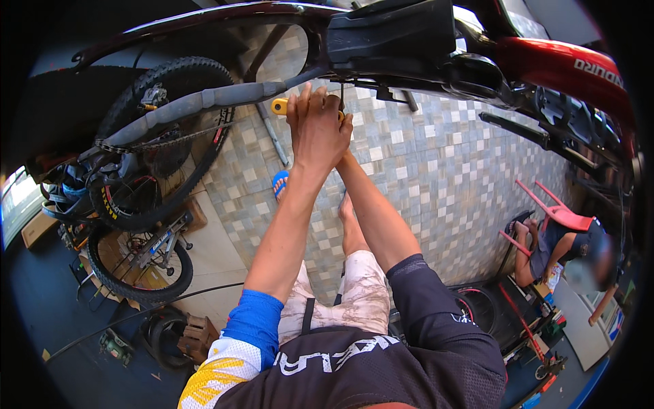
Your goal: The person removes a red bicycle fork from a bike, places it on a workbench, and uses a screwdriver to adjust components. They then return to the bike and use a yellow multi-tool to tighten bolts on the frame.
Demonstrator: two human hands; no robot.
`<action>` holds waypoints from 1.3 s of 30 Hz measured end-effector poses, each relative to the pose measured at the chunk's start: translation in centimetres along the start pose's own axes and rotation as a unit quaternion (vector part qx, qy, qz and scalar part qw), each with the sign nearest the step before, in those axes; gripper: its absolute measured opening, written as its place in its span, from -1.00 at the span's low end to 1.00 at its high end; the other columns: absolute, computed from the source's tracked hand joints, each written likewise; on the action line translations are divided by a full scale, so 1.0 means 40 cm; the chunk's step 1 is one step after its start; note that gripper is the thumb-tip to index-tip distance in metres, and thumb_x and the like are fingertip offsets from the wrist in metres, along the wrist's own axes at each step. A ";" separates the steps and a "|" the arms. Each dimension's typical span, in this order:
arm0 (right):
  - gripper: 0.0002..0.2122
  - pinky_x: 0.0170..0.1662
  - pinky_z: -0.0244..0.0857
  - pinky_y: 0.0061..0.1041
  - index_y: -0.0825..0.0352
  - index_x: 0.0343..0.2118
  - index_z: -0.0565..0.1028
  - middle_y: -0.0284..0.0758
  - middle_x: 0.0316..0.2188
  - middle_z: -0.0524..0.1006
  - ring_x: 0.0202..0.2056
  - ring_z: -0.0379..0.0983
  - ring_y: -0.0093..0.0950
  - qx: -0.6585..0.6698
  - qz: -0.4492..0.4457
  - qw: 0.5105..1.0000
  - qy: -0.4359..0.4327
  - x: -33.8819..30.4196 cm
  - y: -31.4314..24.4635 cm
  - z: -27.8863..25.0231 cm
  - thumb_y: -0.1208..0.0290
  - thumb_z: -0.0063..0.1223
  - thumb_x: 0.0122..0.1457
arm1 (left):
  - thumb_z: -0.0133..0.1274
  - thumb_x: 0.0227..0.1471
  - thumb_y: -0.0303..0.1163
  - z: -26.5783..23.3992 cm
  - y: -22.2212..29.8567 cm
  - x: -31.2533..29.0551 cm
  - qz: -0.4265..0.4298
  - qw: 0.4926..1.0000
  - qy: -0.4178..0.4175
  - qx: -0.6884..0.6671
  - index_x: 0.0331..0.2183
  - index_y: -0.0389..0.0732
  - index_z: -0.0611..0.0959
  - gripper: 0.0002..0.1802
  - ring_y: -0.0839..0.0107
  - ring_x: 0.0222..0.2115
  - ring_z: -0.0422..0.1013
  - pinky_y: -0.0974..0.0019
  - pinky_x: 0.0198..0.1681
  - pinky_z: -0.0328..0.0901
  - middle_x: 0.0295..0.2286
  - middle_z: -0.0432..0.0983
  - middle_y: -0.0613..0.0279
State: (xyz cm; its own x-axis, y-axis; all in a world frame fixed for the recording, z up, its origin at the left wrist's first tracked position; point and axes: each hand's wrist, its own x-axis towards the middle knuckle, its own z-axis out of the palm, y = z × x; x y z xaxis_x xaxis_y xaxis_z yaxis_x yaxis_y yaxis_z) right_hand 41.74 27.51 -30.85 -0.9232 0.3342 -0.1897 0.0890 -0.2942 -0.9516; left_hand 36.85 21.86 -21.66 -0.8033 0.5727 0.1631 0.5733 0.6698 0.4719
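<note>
My left hand [317, 126] is closed around a yellow folding hex key set [279, 106], whose rounded yellow end sticks out left of the fingers. A thin dark key [342, 95] rises beside the fingers toward the underside of the bicycle frame [392, 48]; where its tip meets the frame I cannot make out. Behind the left hand, at its wrist, comes my right hand [345, 155], mostly covered, so its fingers do not show clearly. Just above both hands runs the frame's grey wrapped rear stay [197, 105]. Glossy red covers the frame tube [558, 65] at the right.
Bicycle wheels [187, 68] and a small-wheeled part [139, 262] lie at the left. A metal pole [274, 136] stands by my foot. At the right, another person [565, 245] sits near a red stool [562, 213]. Tools and parts [538, 341] lie at lower right.
</note>
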 end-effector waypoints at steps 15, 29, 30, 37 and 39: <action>-0.67 -0.18 0.48 -0.54 0.41 -0.06 0.64 -0.26 -0.23 0.64 -0.23 0.63 -0.51 -0.258 0.042 0.962 0.077 -0.043 -0.280 -0.056 0.30 0.35 0.21 | 0.33 -0.16 -0.41 0.034 -0.155 -0.001 0.005 0.999 0.040 0.011 -0.38 -0.06 0.61 -0.77 0.15 -0.20 0.42 0.04 -0.12 0.23 -0.35 0.51 0.27; -0.68 -0.35 0.45 -0.43 0.30 -0.15 0.67 -0.31 -0.37 0.60 -0.42 0.58 -0.40 -0.529 -0.022 0.841 0.114 -0.046 -0.295 -0.022 0.22 0.42 0.12 | 0.37 -0.16 -0.43 0.211 -0.161 0.010 -0.026 0.915 0.017 -0.403 -0.44 -0.10 0.56 -0.74 0.29 -0.37 0.36 0.27 -0.20 0.26 -0.51 0.41 0.37; -0.68 -0.37 0.45 -0.42 0.30 -0.17 0.67 -0.31 -0.38 0.59 -0.43 0.57 -0.37 -0.567 -0.035 0.816 0.110 -0.046 -0.297 -0.023 0.21 0.42 0.10 | 0.36 -0.11 -0.43 0.236 -0.149 0.003 -0.087 0.843 -0.031 -0.530 -0.42 -0.10 0.56 -0.75 0.31 -0.36 0.39 0.26 -0.17 0.29 -0.51 0.43 0.38; -0.74 -0.35 0.48 -0.41 0.25 -0.39 0.60 -0.31 -0.43 0.51 -0.33 0.58 -0.35 -0.755 -0.117 0.642 0.058 -0.025 -0.336 0.009 0.21 0.43 -0.02 | 0.29 -0.01 -0.49 0.367 0.049 -0.056 -0.229 0.227 -0.093 -0.942 -0.30 -0.09 0.55 -0.76 0.32 -0.17 0.41 0.18 0.01 0.28 -0.39 0.48 0.34; -0.76 -0.28 0.46 -0.39 0.26 -0.37 0.62 -0.31 -0.38 0.53 -0.31 0.57 -0.33 -0.778 -0.100 0.618 0.044 -0.030 -0.331 -0.005 0.24 0.42 0.01 | 0.27 -0.01 -0.51 0.364 0.132 -0.069 -0.207 0.155 -0.064 -0.964 -0.26 -0.08 0.56 -0.74 0.31 -0.10 0.38 0.16 0.06 0.25 -0.33 0.49 0.31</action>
State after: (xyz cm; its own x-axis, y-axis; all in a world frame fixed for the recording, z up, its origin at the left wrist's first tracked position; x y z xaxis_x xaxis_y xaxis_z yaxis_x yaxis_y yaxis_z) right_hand 41.75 31.19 -18.08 -0.9563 0.2916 0.0217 0.2910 0.9564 -0.0256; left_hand 44.43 30.68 -32.23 -0.6258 0.7571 -0.1874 -0.7363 -0.6527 -0.1786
